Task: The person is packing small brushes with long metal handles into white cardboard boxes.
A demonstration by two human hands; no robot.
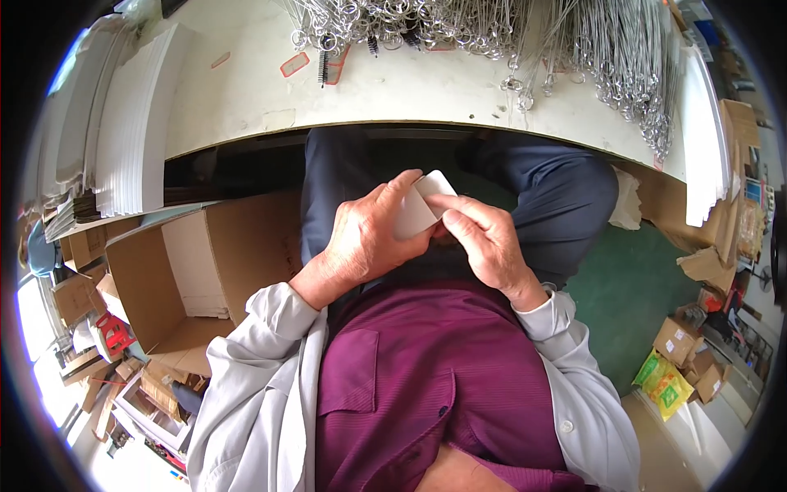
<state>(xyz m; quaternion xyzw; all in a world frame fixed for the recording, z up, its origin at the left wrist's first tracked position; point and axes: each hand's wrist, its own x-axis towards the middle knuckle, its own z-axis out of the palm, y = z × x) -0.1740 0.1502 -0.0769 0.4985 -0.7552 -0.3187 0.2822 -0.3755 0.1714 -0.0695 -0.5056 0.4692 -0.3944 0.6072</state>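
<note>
Above my lap, between both hands, is a small white carton (416, 215) with a round-cornered flap (436, 182) at its far end. My left hand (365, 238) is closed around it from the left, its thumb along the near edge. On the other side my right hand (489, 246) pinches the carton's right edge, with the index finger lying against the flap. The inside of the carton is hidden. Past the hands, wire brushes (475, 25) with ring ends lie heaped on the worktable (238, 98).
Tall stacks of white card sheets (131, 123) stand at the table's left end, more white sheets (703, 139) at the right. An open cardboard box (156, 287) sits beside my left leg. A black-bristled brush (323, 70) lies near the table edge. Cartons (679, 340) and a yellow-green bag (662, 384) are at right.
</note>
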